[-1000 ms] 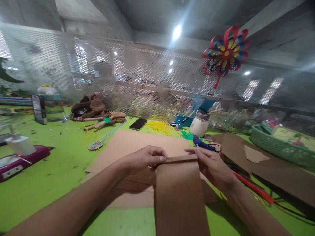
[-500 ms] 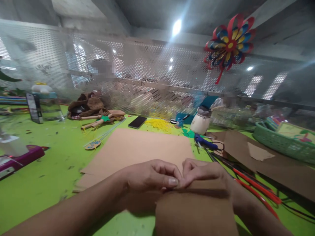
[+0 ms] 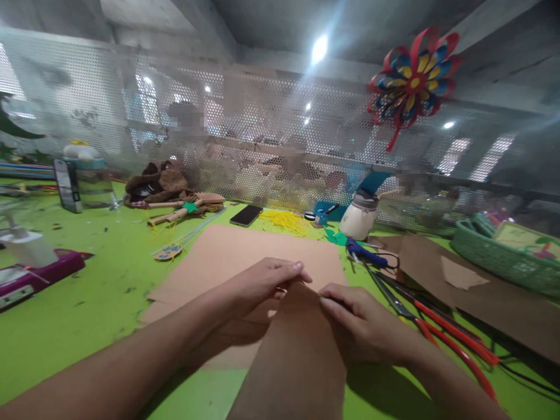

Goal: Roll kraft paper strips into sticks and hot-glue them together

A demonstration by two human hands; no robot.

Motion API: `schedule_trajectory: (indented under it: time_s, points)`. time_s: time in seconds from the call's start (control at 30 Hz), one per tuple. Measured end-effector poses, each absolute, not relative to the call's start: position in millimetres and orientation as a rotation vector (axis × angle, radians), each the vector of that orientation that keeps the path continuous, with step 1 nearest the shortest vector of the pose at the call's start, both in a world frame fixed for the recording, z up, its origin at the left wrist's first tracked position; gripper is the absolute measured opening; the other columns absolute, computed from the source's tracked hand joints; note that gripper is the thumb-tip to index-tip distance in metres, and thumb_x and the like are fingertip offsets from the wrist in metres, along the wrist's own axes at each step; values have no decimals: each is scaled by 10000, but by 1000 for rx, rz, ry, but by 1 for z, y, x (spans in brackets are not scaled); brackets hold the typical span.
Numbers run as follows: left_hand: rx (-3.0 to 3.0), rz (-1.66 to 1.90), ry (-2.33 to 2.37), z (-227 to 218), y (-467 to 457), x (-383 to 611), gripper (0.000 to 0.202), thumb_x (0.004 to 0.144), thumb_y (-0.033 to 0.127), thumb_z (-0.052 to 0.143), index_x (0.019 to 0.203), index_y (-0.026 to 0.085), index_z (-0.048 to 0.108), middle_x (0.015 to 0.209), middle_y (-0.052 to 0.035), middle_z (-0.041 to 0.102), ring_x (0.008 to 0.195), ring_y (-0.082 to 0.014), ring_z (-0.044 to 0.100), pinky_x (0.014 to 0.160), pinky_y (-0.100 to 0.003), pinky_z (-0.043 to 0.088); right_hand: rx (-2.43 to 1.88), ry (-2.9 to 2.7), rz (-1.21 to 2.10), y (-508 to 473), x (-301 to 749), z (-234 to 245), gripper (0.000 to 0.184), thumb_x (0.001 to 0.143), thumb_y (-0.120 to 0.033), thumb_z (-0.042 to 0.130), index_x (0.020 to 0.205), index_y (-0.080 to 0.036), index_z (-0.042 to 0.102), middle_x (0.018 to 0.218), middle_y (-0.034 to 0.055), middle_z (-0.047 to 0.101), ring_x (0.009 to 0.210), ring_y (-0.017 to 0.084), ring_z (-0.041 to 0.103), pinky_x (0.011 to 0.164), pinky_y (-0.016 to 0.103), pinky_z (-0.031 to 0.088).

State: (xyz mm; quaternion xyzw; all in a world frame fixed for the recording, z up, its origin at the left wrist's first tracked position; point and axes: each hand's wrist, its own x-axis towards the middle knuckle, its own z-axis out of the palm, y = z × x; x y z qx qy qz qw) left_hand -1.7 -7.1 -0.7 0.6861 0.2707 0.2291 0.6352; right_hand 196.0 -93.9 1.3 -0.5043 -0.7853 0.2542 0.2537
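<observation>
A strip of brown card (image 3: 297,361) stands tilted in front of me, its narrow top end between my hands. My left hand (image 3: 262,283) curls round the far left of that end, thumb on top and fingers partly hidden behind the card. With thumb and fingertips, my right hand (image 3: 356,312) pinches the card's right edge near the top. Below both hands lie large light-brown paper sheets (image 3: 245,248), stacked unevenly on the green table (image 3: 109,280).
Orange-handled scissors (image 3: 455,344) and a blue glue gun (image 3: 367,254) lie on the right, by dark brown card (image 3: 429,262) and a green basket (image 3: 503,254). Behind are a phone (image 3: 246,216), yellow shreds (image 3: 284,221) and a white jar (image 3: 359,216). A purple power strip (image 3: 56,271) lies left.
The card has turned, its folded upper edge no longer lying crosswise; its end now points away. My hands have moved apart, the left upward, the right to the card's side edge.
</observation>
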Motion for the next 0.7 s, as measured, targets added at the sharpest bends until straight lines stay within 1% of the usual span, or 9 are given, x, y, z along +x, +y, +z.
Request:
schedule_trajectory:
  time_s: [0.07, 0.17, 0.2, 0.3, 0.43, 0.57, 0.7]
  points:
    - [1677, 493, 585, -2, -8, -2, 419, 843, 478, 465, 955, 125, 661, 748, -20, 589, 668, -112, 477, 638, -233, 369, -1386, -2176, 657, -93, 196, -1, 242, 923, -284, 390, 776, -179, 551, 758, 24, 602, 699, 150, 536, 627, 250, 393]
    - [1889, 474, 582, -8, -12, 2, 332, 788, 408, 560, 929, 131, 674, 824, -43, 642, 744, -144, 535, 684, -250, 398, -1379, -2186, 641, -92, 195, -5, 236, 923, -274, 390, 795, -177, 563, 758, 24, 607, 704, 151, 540, 625, 248, 395]
    - [1937, 481, 607, -11, -13, 4, 295, 758, 372, 596, 909, 132, 679, 821, -41, 653, 747, -150, 548, 685, -249, 405, -1378, -2188, 633, -92, 194, -6, 239, 924, -275, 388, 808, -175, 571, 758, 25, 611, 703, 152, 542, 623, 249, 396]
    - [1961, 531, 672, -15, -13, 8, 209, 724, 300, 609, 824, 134, 687, 724, -20, 657, 681, -141, 558, 648, -237, 416, -1380, -2181, 602, -92, 193, -8, 255, 924, -289, 392, 820, -173, 594, 767, 31, 629, 702, 157, 549, 623, 258, 401]
    - [1946, 603, 696, -8, -7, 5, 190, 694, 285, 629, 761, 116, 684, 675, -18, 648, 643, -126, 544, 608, -218, 407, -1356, -2090, 575, -89, 194, -9, 219, 903, -263, 431, 873, -183, 633, 826, 32, 664, 757, 165, 580, 672, 264, 428]
    - [1893, 626, 753, -1, -1, 1, 200, 682, 283, 639, 756, 101, 675, 614, 1, 608, 578, -102, 499, 551, -203, 376, -1366, -1950, 592, -83, 200, -12, 212, 855, -211, 488, 974, -190, 663, 955, 44, 694, 876, 188, 612, 760, 277, 458]
    - [1909, 630, 775, -3, 2, -1, 201, 688, 290, 632, 749, 102, 667, 593, 10, 583, 562, -98, 484, 528, -197, 364, -1325, -1900, 562, -80, 203, -18, 227, 843, -220, 506, 988, -185, 677, 997, 55, 706, 917, 209, 629, 809, 311, 472]
